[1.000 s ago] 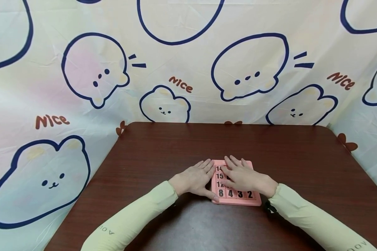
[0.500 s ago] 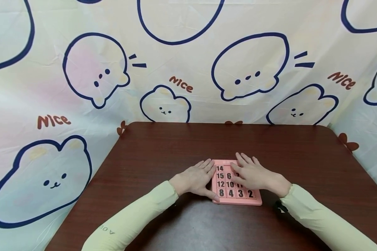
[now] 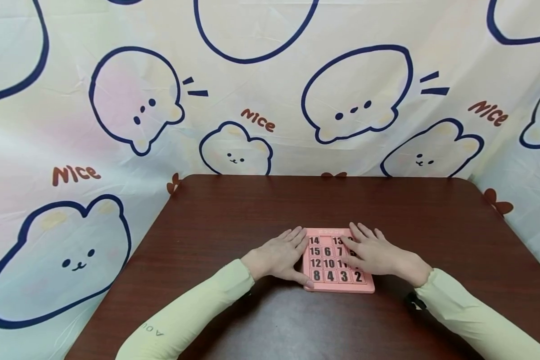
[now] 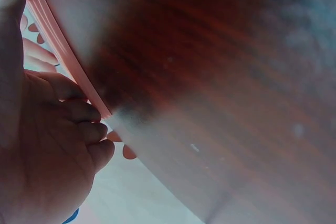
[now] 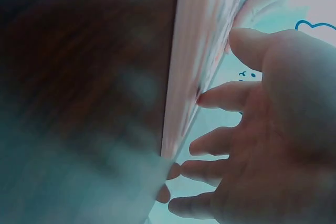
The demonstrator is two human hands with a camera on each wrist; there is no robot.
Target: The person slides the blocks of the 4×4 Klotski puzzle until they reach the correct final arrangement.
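A pink sliding number puzzle lies flat on the table, with black numbers on its tiles. In its top row a gap shows between the 14 and the 13 tile. My left hand rests along the puzzle's left side, fingers extended, thumb at the near left corner; the left wrist view has its fingers against the pink side wall. Over the right-hand columns spreads my right hand, its index fingertip at the 13 tile. It covers part of the rightmost tiles. In the right wrist view its index finger reaches the puzzle's face.
The dark brown table extends around the puzzle on all sides. Behind it hangs a pale cloth printed with cartoon bears. Light green sleeves cover both forearms, and a small black object sits under the right wrist.
My right hand has slid rightward across the puzzle, uncovering more of the middle columns, including the 13, 6 and 10 tiles. The left hand and the puzzle frame have stayed in place.
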